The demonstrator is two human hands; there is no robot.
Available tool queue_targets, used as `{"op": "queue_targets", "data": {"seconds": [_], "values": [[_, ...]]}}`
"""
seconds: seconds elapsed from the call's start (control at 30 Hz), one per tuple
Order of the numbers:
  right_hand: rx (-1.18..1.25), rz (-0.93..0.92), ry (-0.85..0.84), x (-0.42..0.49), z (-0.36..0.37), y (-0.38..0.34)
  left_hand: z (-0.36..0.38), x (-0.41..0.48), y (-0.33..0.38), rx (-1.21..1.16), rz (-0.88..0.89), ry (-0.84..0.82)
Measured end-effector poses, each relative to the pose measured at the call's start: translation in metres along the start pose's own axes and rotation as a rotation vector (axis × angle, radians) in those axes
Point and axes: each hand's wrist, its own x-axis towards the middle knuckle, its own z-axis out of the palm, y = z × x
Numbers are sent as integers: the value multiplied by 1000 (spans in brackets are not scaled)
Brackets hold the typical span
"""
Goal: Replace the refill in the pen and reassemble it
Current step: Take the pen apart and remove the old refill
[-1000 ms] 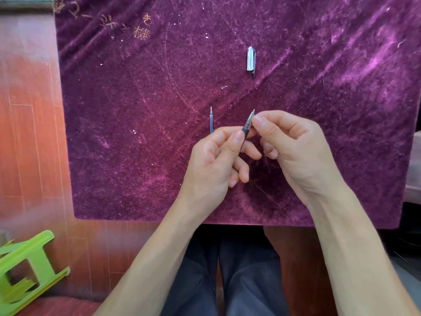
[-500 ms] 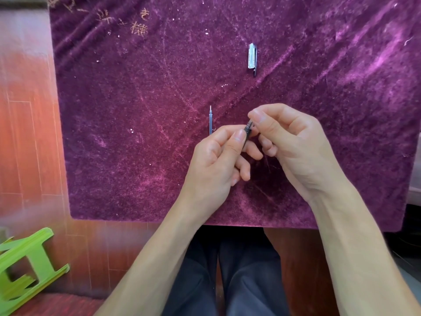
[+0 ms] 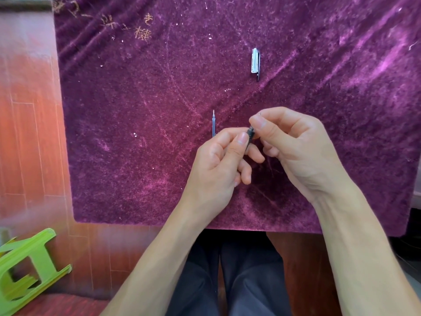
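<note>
Nearest: dark trousers (image 3: 239,281) under the table edge, both forearms reaching forward over them. Lower left, a green stool (image 3: 25,267) tipped on the reddish wood floor (image 3: 29,133).

Table covered by a purple velvet cloth (image 3: 136,156), creased on the diagonal, flecked with pale specks.

Left hand (image 3: 218,165): curled closed, thumb and forefinger pinching a dark pen barrel (image 3: 249,139). Only the barrel's upper end shows, with a lighter threaded collar at its top; the rest is hidden inside the fist. Barrel tilts up and slightly to the right, held above the cloth.

Right hand (image 3: 293,147): fingers bent in, thumb and forefinger pressed together at the barrel's top end. A thin metal point (image 3: 260,113) pokes out just above the forefinger. Whatever piece it belongs to is covered by the fingertips; cannot tell if it is joined to the barrel or apart. Both hands are close together, fingertips nearly touching at the barrel's collar.

Just beyond the left knuckles: a thin refill (image 3: 213,124) lying on the cloth, tip pointing away, its near end hidden behind the left hand.

Farther back, right of centre: a clear cap (image 3: 255,61) with a dark clip, lying flat, well apart from the hands.

Far left corner: faint gold embroidery (image 3: 141,28) on the cloth.
</note>
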Motion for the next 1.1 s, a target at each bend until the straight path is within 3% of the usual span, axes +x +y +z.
{"op": "queue_targets", "data": {"seconds": [0.3, 1.1], "values": [[10, -17, -64, 4, 3, 1, -9, 1, 0, 7, 13, 13], [150, 5, 62, 7, 8, -3, -19, -2, -2, -8, -1, 18]]}}
